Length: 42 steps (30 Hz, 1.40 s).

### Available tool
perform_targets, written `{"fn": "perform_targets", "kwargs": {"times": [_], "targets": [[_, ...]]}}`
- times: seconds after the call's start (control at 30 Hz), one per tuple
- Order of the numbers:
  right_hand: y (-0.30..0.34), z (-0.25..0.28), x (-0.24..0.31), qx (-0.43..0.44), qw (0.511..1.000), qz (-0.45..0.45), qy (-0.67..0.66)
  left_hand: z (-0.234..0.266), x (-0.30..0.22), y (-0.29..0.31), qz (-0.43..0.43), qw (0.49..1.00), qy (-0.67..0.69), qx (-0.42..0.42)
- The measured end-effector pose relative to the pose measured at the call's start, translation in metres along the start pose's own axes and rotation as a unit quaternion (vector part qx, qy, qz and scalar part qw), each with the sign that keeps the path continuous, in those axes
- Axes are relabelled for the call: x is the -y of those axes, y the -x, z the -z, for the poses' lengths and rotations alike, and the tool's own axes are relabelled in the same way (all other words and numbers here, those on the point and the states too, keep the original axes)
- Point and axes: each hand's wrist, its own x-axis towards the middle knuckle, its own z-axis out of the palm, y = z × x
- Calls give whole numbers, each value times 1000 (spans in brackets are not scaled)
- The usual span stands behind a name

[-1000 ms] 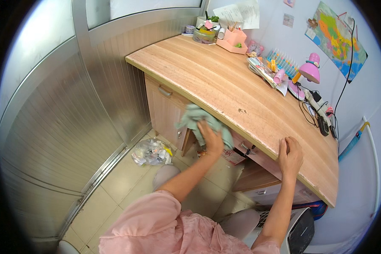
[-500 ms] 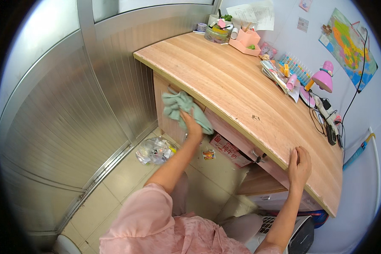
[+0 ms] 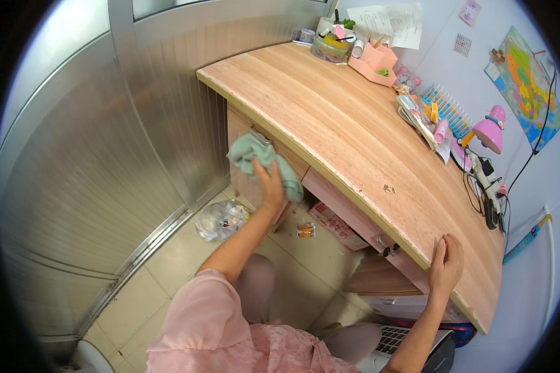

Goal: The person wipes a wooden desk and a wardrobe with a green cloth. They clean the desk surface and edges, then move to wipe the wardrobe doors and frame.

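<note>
My left hand [image 3: 270, 184] is closed on a green cloth [image 3: 255, 152], pressing it against the wooden cabinet front under the left part of the desk. The cloth is bunched, its lower end hanging past my fingers, and it covers part of the cabinet door [image 3: 237, 128]. My right hand [image 3: 448, 264] rests on the front edge of the wooden desk [image 3: 330, 118], at its right part. Its fingers lie loosely bent on the top, the thumb a little apart, and nothing shows in it.
Along the back stand a pink organizer [image 3: 373, 64], a pink lamp [image 3: 488, 133], papers and a power strip with cables [image 3: 486, 180]. A red-and-white box [image 3: 336, 225] sits beneath the desk. A plastic bag [image 3: 221, 219] lies on the floor beside the metal partition [image 3: 168, 112].
My left hand and the cloth have shifted slightly left and down the cabinet front. My right hand stays on the desk edge. The view has tilted a little.
</note>
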Motion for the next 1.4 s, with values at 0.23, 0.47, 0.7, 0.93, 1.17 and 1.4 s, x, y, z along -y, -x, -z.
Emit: {"fn": "perform_targets", "kwargs": {"times": [0.23,0.47,0.7,0.93,1.17,1.4], "targets": [[-6,-8,5,-10,998,-15,-66,38,45,-77,235,936,242,-102],[1,-5,-3,-1,999,-11,-38,21,-18,14,60,994,43,79],[-7,-6,5,7,999,3,-51,49,99,-67,354,888,276,-97],[-1,-5,4,26,998,-40,-44,26,36,-17,-43,998,22,33],[-8,-8,3,35,998,-12,-53,58,188,-95,148,972,158,-88],[-10,-6,8,42,998,4,-37,42,232,-13,404,865,271,-123]]}}
